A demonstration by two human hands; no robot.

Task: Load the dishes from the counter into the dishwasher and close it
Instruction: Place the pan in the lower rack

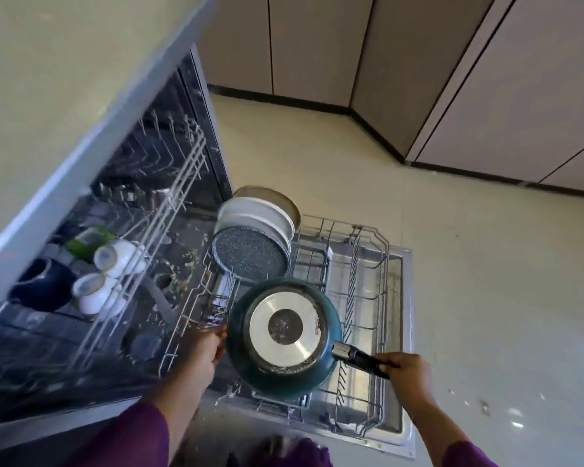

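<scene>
Right hand (408, 369) is closed in a fist round the black handle (361, 360) of the teal pan (284, 335), fingers wrapped over it; the handle juts from the pan at about 4 o'clock. Left hand (203, 348) holds the pan's rim at 9 o'clock, thumb against the outer wall, the other fingers hidden behind the pan so their curl cannot be made out. Between the two hands the pan is held bottom-up and tilted, its silver base disc with a dark centre facing the camera; it hangs over the near left part of the lower rack (368, 298), and whether it touches the wires is unclear.

That rack is drawn out over the open dishwasher door (407, 332); at 12 o'clock from the pan, several plates stand on edge in it: a speckled grey plate (250, 254) nearest, white plates (260, 214) behind it, a beige plate (284, 197) last. At 9 to 10 o'clock from the pan the upper rack (169, 224) holds two white cups (115, 257) on their sides, a green item (88, 241) and a dark blue bowl (44, 284), blurred; the counter (48, 79) overhangs them. Purple sleeves (132, 436) show at 6 o'clock; pale floor (486, 247) and cabinets (418, 62) fill the 1 to 3 o'clock side.
</scene>
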